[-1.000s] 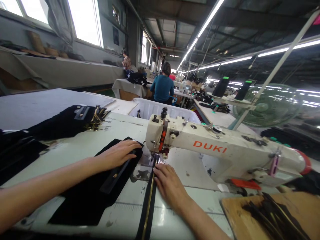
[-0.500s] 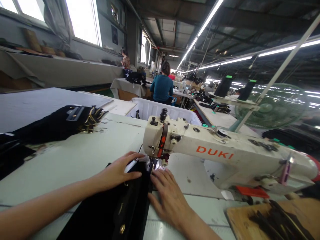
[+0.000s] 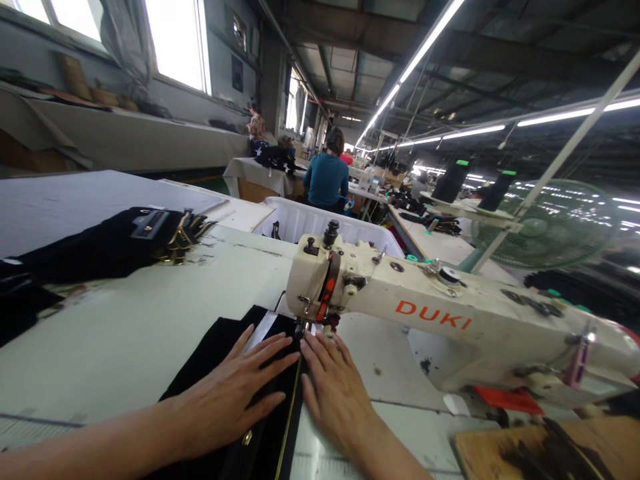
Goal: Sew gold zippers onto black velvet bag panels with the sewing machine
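A black fabric piece [image 3: 213,347] lies under the needle area of a white sewing machine [image 3: 370,280] lettered DUKI. Along its right side runs a gold-toned zipper [image 3: 289,420], and a small gold fitting [image 3: 247,437] shows lower down. My left hand [image 3: 245,383] rests flat on the fabric with its fingers spread, beside a pale strip [image 3: 262,329]. On the other side, my right hand [image 3: 333,377] lies open at the fabric's right edge, fingertips close to the presser foot [image 3: 302,327].
Black pieces with gold zipper ends [image 3: 100,243] lie on the left of the table. Behind the machine stands a white bin [image 3: 325,220]. A wooden board [image 3: 475,443] with dark strips is at lower right. Thread cones [image 3: 451,181] and a fan [image 3: 540,227] stand beyond; a person [image 3: 327,177] sits ahead.
My left hand has come back from the needle area and flattened onto the fabric. More of the fabric's far end and the gold zipper line now show. My right hand stays nearly in place.
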Available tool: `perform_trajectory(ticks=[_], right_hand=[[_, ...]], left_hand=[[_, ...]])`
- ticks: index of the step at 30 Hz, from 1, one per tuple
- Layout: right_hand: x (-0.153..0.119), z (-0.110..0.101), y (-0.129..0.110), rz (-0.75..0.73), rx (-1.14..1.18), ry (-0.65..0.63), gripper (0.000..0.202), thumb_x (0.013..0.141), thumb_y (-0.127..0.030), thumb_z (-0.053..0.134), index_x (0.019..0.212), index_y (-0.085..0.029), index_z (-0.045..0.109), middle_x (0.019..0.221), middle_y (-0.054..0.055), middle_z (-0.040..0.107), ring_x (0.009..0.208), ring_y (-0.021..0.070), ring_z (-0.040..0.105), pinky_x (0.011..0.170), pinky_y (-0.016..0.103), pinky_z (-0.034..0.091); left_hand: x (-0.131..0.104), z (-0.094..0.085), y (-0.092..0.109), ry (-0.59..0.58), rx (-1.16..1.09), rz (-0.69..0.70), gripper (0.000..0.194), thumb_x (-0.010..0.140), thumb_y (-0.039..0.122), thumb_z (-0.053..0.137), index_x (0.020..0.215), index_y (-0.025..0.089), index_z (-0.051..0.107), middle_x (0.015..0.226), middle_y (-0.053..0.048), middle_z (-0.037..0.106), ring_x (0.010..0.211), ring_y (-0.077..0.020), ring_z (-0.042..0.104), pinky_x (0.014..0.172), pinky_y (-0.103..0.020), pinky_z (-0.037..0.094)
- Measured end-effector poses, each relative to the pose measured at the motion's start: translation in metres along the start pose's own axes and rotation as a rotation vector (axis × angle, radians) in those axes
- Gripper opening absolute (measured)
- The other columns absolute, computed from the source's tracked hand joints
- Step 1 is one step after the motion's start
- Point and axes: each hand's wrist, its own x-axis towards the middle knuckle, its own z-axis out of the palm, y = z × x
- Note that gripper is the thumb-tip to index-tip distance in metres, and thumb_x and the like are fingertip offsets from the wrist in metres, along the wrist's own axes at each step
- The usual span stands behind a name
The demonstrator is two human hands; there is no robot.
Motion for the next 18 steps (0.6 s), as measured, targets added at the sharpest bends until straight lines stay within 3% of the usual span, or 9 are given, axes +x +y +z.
perform_trajectory(ticks=[5,11,18], right_hand=[[-0.002,0.002,-0.001,-0.008,0.058,0.108,0.038,0.101,-0.026,0.055,0.139,-0.019,0.059,0.144,0.008,0.061,0.134,0.026,0.056,0.116,0.051,0.045],[-0.004,0.006,-0.005,-0.048,0.066,0.134,0.034,0.103,-0.021,0.048,0.133,-0.017,0.063,0.135,0.007,0.068,0.127,0.0229,0.061,0.118,0.047,0.044],[0.0,0.006,-0.001,0.02,-0.007,0.026,0.044,0.105,-0.026,0.047,0.148,-0.02,0.051,0.151,0.004,0.055,0.14,0.0241,0.05,0.119,0.052,0.04]], left_hand=[[-0.003,-0.002,0.005,0.073,-0.006,0.039,0.06,0.104,0.034,0.052,0.16,0.033,0.03,0.157,-0.005,0.048,0.145,-0.027,0.044,0.123,-0.059,0.025],[-0.007,-0.015,0.011,0.067,0.012,0.05,0.069,0.101,0.051,0.055,0.161,0.036,0.023,0.159,-0.008,0.041,0.142,-0.0358,0.046,0.115,-0.068,0.034],[0.004,-0.006,-0.008,0.002,-0.1,0.032,0.069,0.101,0.047,0.056,0.161,0.036,0.025,0.161,-0.008,0.039,0.147,-0.0341,0.038,0.121,-0.068,0.006]])
